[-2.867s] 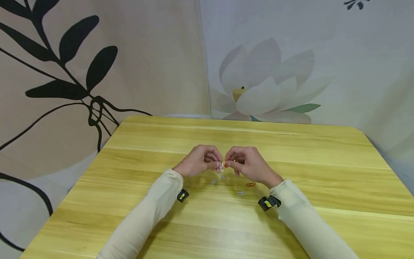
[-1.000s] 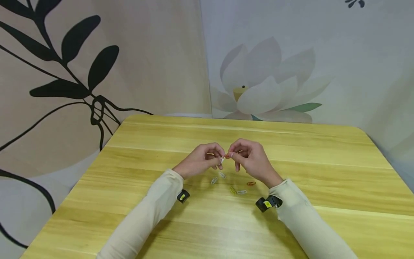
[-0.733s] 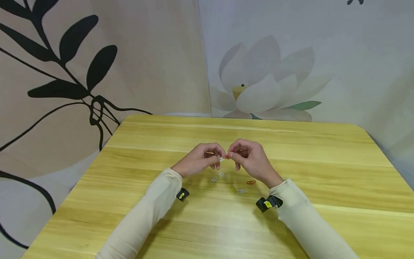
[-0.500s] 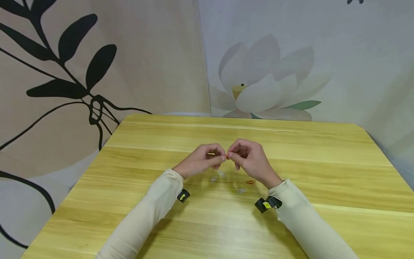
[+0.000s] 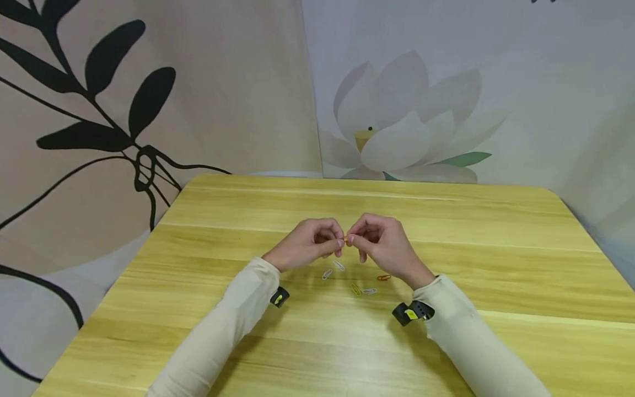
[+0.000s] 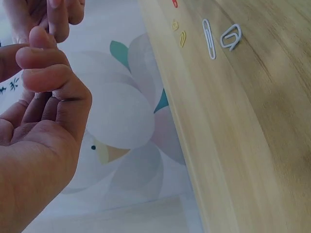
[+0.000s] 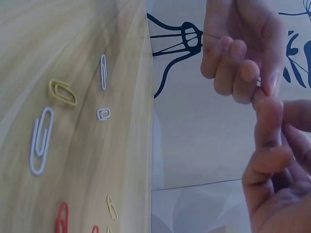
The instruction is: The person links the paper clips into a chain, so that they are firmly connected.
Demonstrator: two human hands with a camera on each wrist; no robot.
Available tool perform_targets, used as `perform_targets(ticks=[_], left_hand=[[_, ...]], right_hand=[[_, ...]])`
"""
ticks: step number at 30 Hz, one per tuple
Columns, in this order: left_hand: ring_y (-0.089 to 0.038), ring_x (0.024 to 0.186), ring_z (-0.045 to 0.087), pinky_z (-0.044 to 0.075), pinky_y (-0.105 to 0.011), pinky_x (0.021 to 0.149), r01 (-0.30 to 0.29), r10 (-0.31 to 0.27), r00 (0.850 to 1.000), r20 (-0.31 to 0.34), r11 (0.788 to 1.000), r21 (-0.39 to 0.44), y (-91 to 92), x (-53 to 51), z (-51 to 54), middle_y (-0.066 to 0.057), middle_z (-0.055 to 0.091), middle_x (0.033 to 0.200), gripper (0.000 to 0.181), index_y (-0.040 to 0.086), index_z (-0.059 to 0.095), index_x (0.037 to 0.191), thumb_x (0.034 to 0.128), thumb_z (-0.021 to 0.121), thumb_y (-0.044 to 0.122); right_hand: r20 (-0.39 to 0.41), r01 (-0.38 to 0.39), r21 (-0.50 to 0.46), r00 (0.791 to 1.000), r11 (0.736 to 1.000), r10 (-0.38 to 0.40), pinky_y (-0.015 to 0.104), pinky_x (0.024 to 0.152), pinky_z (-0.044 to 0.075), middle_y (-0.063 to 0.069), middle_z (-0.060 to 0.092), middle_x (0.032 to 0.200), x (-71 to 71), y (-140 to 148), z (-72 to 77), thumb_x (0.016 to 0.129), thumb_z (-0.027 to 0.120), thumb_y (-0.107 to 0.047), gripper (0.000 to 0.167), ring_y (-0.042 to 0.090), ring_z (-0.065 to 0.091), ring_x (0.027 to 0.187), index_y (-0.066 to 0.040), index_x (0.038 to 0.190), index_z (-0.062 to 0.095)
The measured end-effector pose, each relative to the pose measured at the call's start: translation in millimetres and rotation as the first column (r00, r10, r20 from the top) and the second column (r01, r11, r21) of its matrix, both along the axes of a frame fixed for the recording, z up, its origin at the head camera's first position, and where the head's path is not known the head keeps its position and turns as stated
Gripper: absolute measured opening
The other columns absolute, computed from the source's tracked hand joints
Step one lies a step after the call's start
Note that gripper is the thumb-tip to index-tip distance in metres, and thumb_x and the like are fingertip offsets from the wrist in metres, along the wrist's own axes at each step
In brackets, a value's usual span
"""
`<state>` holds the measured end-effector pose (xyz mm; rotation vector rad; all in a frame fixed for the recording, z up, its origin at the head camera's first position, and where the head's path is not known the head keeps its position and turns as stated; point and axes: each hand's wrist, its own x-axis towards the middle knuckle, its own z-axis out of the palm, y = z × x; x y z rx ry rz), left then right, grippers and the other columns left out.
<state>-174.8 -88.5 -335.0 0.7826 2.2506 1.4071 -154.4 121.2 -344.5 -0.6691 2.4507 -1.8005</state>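
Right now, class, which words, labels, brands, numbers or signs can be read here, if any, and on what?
None can be read.
Yellow patch on each black wrist device: any marking is too small to read.
Paper clips: no lettering visible.
Backdrop: plant and flower pictures, no letters visible.

The worktop [image 5: 496,248] looks like wood or a wood-effect laminate, smooth, with streaky grain and a soft satin sheen that brightens near its front. On it, the white paper clips [image 6: 209,39] look like wire in a smooth plastic coating, slightly glossy; the yellow paper clip [image 5: 355,289] and the red-orange paper clip [image 5: 384,277] seem coated likewise. The left sleeve [image 5: 223,325] and right sleeve [image 5: 481,331] are matt, soft, lightly creased cloth. The wrist devices [image 5: 280,298] appear to be dark, hard plastic. The printed backdrop [image 5: 238,99] is matt and smooth, whether cloth or paper unclear
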Motion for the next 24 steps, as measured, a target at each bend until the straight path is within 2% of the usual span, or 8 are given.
perform_targets(ticks=[4, 6, 10, 13, 16, 20, 24], left_hand=[[-0.040, 0.074, 0.059, 0.050, -0.031, 0.063, 0.000, 0.000, 1.000, -0.021, 1.000, 0.000, -1.0, -0.5, -0.1, -0.015, 0.072, 0.087, 0.009, 0.004, 0.063, 0.099, 0.1000, 0.055, 0.007], [-0.042, 0.074, 0.060, 0.052, -0.035, 0.064, -0.002, 0.002, 0.999, -0.036, 1.000, 0.000, -1.1, -0.1, 0.0, -0.014, 0.072, 0.086, 0.009, 0.003, 0.063, 0.098, 0.0996, 0.056, 0.007], [-0.025, 0.067, 0.062, 0.055, -0.042, 0.066, -0.014, 0.014, 0.998, -0.066, 1.000, -0.005, -1.1, 1.0, 0.0, -0.014, 0.073, 0.085, 0.008, 0.004, 0.064, 0.096, 0.0987, 0.058, 0.007], [-0.014, 0.065, 0.061, 0.056, -0.041, 0.065, -0.027, 0.027, 0.996, -0.081, 1.000, -0.008, -1.8, 1.6, -0.4, -0.014, 0.073, 0.084, 0.008, 0.005, 0.064, 0.093, 0.0981, 0.059, 0.007], [-0.015, 0.066, 0.060, 0.055, -0.035, 0.064, -0.033, 0.033, 0.995, -0.089, 0.999, 0.002, -3.0, 1.1, -1.1, -0.017, 0.072, 0.085, 0.008, 0.004, 0.064, 0.093, 0.0980, 0.058, 0.005], [-0.017, 0.067, 0.061, 0.055, -0.034, 0.065, -0.033, 0.035, 0.995, -0.089, 0.999, 0.018, -4.6, 0.1, -1.0, -0.022, 0.072, 0.088, 0.009, 0.002, 0.063, 0.094, 0.0982, 0.056, 0.004], [-0.016, 0.067, 0.060, 0.054, -0.030, 0.064, -0.031, 0.032, 0.996, -0.079, 0.999, 0.021, -5.3, -0.3, -1.8, -0.024, 0.072, 0.089, 0.009, 0.004, 0.064, 0.093, 0.0988, 0.057, 0.005]], right_hand=[[-0.007, -0.013, 0.031, 1.000, 0.999, 0.013, 0.029, 0.054, 0.053, 0.016, 0.071, 0.085, 0.9, 2.9, 1.0, 0.095, 0.066, -0.005, 0.004, 0.026, 0.059, 0.052, -0.004, 0.092, 0.069], [-0.013, -0.019, 0.043, 1.000, 0.999, 0.020, 0.029, 0.054, 0.052, 0.017, 0.071, 0.085, 0.3, 4.0, 0.0, 0.095, 0.066, -0.004, 0.004, 0.028, 0.060, 0.053, -0.003, 0.092, 0.069], [-0.013, -0.031, 0.075, 0.999, 0.997, 0.032, 0.031, 0.053, 0.053, 0.017, 0.071, 0.085, 0.6, 5.3, -0.5, 0.095, 0.066, -0.004, 0.004, 0.028, 0.060, 0.055, -0.004, 0.094, 0.070], [-0.018, -0.039, 0.113, 0.999, 0.993, 0.042, 0.036, 0.054, 0.054, 0.014, 0.072, 0.085, 2.4, 6.6, 0.1, 0.094, 0.066, -0.004, 0.006, 0.027, 0.061, 0.055, -0.004, 0.098, 0.070], [-0.011, -0.051, 0.148, 0.999, 0.988, 0.053, 0.039, 0.056, 0.056, 0.012, 0.071, 0.086, 4.4, 9.2, -0.1, 0.094, 0.066, -0.005, 0.008, 0.023, 0.062, 0.057, -0.005, 0.102, 0.069], [0.012, -0.089, 0.196, 0.996, 0.977, 0.088, 0.039, 0.057, 0.056, 0.015, 0.070, 0.088, 5.4, 14.6, -3.5, 0.095, 0.067, -0.007, 0.009, 0.026, 0.064, 0.061, -0.007, 0.104, 0.067], [0.029, -0.140, 0.238, 0.990, 0.961, 0.137, 0.031, 0.050, 0.052, 0.017, 0.069, 0.087, 5.6, 19.3, -6.5, 0.095, 0.067, -0.007, 0.006, 0.031, 0.064, 0.064, -0.008, 0.101, 0.067]])
